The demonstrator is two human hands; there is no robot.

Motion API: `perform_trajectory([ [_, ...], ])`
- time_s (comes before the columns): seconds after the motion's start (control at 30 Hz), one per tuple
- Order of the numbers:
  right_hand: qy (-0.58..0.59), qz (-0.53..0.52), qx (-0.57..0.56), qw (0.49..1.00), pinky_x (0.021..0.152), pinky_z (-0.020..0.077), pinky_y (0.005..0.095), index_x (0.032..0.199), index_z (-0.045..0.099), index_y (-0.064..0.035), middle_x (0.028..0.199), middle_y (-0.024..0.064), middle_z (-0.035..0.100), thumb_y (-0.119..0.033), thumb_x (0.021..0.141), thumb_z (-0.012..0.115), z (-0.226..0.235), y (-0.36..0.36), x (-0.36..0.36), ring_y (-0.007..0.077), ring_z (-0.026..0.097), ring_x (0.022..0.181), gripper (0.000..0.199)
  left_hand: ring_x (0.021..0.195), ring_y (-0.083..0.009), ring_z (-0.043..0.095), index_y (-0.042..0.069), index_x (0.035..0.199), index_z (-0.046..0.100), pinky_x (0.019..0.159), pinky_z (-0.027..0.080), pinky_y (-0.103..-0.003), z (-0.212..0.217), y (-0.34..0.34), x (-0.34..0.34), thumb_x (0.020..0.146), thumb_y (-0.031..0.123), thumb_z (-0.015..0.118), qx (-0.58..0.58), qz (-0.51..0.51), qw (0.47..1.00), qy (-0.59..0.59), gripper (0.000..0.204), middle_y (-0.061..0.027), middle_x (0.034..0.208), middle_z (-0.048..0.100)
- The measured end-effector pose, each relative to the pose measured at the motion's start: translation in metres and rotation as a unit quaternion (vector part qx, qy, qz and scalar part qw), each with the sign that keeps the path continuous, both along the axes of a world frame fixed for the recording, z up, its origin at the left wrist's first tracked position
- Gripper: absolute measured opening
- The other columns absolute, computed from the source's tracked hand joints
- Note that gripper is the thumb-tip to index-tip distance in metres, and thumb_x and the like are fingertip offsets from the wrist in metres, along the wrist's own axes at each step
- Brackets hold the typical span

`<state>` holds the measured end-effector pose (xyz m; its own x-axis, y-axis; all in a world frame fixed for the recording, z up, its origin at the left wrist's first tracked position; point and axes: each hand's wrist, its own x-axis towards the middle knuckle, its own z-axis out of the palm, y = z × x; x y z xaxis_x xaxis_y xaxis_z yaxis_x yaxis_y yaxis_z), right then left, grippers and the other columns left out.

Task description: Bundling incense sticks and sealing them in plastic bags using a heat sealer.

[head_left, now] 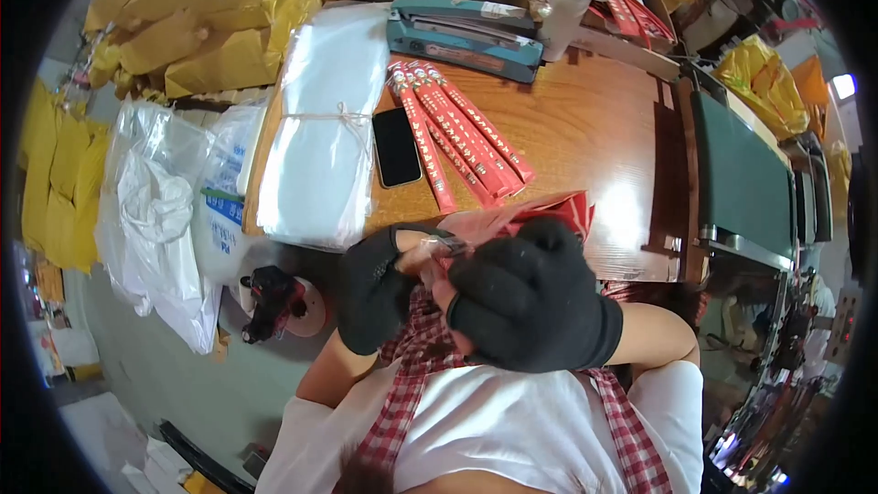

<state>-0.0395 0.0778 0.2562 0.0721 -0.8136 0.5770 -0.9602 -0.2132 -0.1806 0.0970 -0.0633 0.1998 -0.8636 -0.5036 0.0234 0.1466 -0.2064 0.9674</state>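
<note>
Both of my hands wear black gloves with bare fingertips and meet over the near edge of the table. My left hand (373, 288) pinches the crumpled end of a clear plastic bag (437, 247). Close beside it, my right hand (535, 302) is curled, its thumb and fingers closed on the same bag. Flat red packaging (574, 209) sticks out beyond my right hand; the rest is hidden behind the glove. Just past my hands, several long narrow red packets (466, 142) lie fanned on the wooden table (594, 114). A black phone (398, 148) rests beside them.
A string-tied stack of clear bags (325, 155) lies left on the table. A teal bag sealer (465, 37) and a white bottle (572, 9) stand at the back, near a cardboard box (631, 50) of red packets. Yellow parcels (219, 18) pile up at the far left.
</note>
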Motion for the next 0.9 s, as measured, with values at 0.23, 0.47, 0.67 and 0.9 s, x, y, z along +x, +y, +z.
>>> perform_trajectory([
  [0.23, -0.078, -0.017, -0.071, 0.994, 0.056, 0.0463, 0.0403, 0.091, 0.069, -0.0122, 0.089, 0.0117, 0.066, -0.018, 0.064, 0.070, -0.039, 0.033, 0.007, 0.0249, 0.064, 0.080, 0.028, 0.072, -0.0181, 0.066, 0.003, 0.092, 0.065, 0.062, 0.052, -0.036, 0.089, 0.032, -0.084, 0.096, 0.013, 0.056, -0.070, -0.198, 0.931, 0.299, 0.014, -0.0094, 0.085, 0.066],
  [0.47, -0.271, -0.069, 0.193, 0.940, 0.074, 0.0485, 0.0391, 0.109, 0.064, -0.0050, 0.099, 0.0146, 0.065, -0.024, 0.076, 0.070, -0.118, 0.181, -0.066, 0.0294, 0.063, 0.087, 0.038, 0.065, -0.0334, 0.059, 0.007, 0.075, 0.057, 0.059, 0.046, -0.044, 0.085, 0.114, -0.117, 0.084, 0.026, 0.063, -0.247, -0.301, 0.799, 0.458, 0.021, -0.0122, 0.066, 0.056],
  [0.67, -0.488, -0.056, 0.454, 0.744, 0.089, 0.0500, 0.0407, 0.122, 0.064, -0.0080, 0.113, 0.0198, 0.067, -0.039, 0.089, 0.063, -0.182, 0.149, 0.009, 0.0344, 0.064, 0.102, 0.046, 0.090, -0.0333, 0.064, 0.008, 0.102, 0.066, 0.082, 0.048, -0.041, -0.116, 0.022, -0.035, 0.092, 0.033, 0.058, -0.304, -0.498, 0.802, -0.124, 0.028, -0.0149, 0.092, 0.066],
  [0.9, -0.349, -0.055, 0.226, 0.908, 0.069, 0.0526, 0.0341, 0.106, 0.070, -0.0007, 0.084, 0.0166, 0.071, -0.027, 0.091, 0.067, -0.074, 0.010, -0.083, 0.0245, 0.068, 0.071, 0.030, 0.101, -0.0293, 0.063, 0.005, 0.116, 0.056, 0.086, 0.050, -0.039, -0.167, -0.066, -0.003, 0.085, 0.025, 0.072, -0.345, 0.023, 0.902, -0.260, 0.040, -0.0158, 0.105, 0.063],
])
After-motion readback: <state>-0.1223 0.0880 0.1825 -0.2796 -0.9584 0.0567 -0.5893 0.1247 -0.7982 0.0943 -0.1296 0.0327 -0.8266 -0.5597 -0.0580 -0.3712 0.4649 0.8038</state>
